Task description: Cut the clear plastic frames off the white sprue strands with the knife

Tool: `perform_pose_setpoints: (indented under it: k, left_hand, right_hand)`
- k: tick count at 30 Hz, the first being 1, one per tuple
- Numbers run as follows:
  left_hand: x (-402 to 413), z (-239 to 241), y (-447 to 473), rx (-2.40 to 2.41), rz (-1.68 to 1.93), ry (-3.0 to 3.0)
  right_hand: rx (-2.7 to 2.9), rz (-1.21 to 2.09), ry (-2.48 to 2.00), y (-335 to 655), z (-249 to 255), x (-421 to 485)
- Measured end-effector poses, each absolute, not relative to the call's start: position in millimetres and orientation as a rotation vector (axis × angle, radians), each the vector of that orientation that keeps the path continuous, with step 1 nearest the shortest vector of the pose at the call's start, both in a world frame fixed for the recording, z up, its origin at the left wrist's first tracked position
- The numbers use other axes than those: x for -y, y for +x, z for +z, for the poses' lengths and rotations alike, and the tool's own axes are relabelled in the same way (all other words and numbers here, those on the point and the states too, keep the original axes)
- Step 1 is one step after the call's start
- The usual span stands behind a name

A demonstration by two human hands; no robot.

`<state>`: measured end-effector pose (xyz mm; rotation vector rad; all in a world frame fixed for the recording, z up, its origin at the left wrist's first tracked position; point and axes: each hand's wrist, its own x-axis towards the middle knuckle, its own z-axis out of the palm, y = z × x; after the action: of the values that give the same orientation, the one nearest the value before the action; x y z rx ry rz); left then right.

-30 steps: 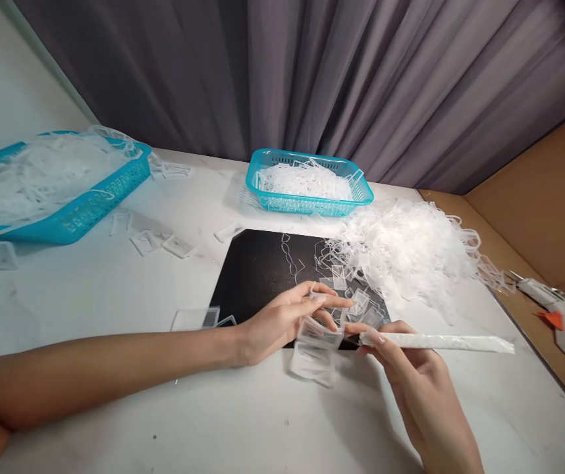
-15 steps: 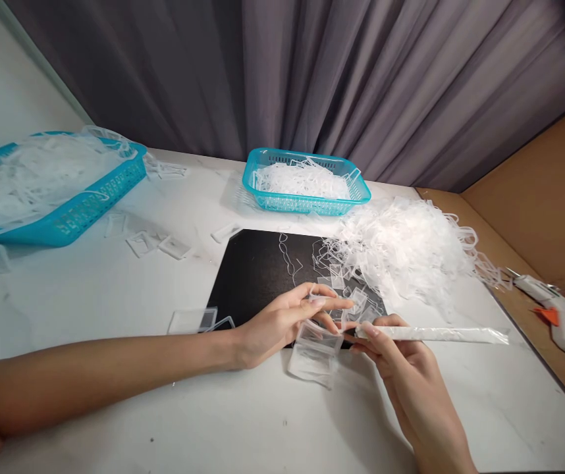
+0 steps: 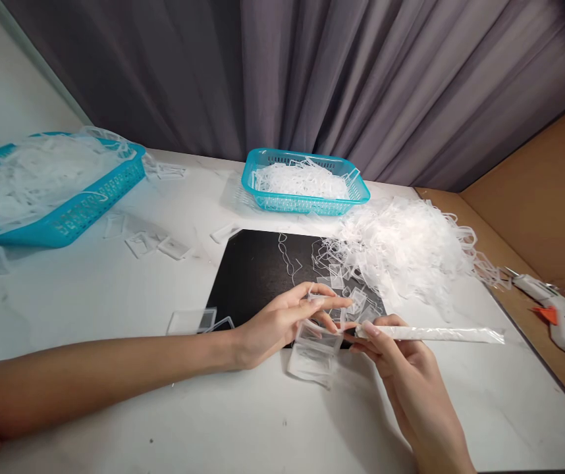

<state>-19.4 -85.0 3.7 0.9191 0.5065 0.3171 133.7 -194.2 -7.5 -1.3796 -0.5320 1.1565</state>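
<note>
My left hand [image 3: 282,322] rests at the near edge of a black mat [image 3: 257,270], its fingers curled round a small clear plastic case [image 3: 318,337]. Another clear case [image 3: 309,363] lies just below it on the white table. My right hand [image 3: 396,359] pinches the near end of a long white stick [image 3: 435,334], whose tip touches the case held by the left hand. The stick points away to the right.
A heap of white plastic strips [image 3: 405,250] lies right of the mat. A small teal basket [image 3: 307,183] stands behind it, a larger one [image 3: 60,197] at far left. Loose clear cases [image 3: 191,320] dot the table. A glue gun [image 3: 556,309] lies on a brown board at right.
Almost nothing has moved. The right hand and stick have shifted slightly left and up toward the case; the view has drifted a little.
</note>
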Motion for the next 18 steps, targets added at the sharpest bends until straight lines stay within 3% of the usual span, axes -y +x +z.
perform_pose_setpoints:
  k: [18]
  left_hand:
    - [86.7,10.1,-19.2,-0.495,0.287,0.93]
  right_hand:
    - [0.79,0.895,-1.597,129.6,-5.8,194.7]
